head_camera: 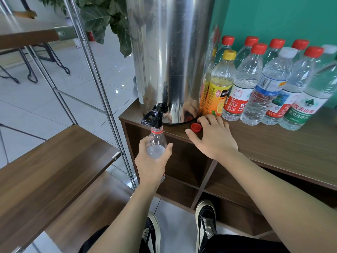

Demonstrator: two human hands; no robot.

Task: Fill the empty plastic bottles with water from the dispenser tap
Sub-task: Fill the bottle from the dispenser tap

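From the head camera, a steel dispenser [169, 57] stands at the left end of a wooden cabinet [273, 143], its black tap [155, 115] jutting over the front edge. The left hand [152, 161] grips an uncapped clear bottle [156, 143], fingers and thumb curled round its body, and holds its open neck right under the tap, off the cabinet's front left corner. The right hand [213, 136] rests on the cabinet top near the front edge, fingers spread and loosely bent, holding nothing; a red cap [196, 128] lies there just beside its fingers. Behind it, capped bottles [269, 81] stand in rows toward the back edge, right of the dispenser.
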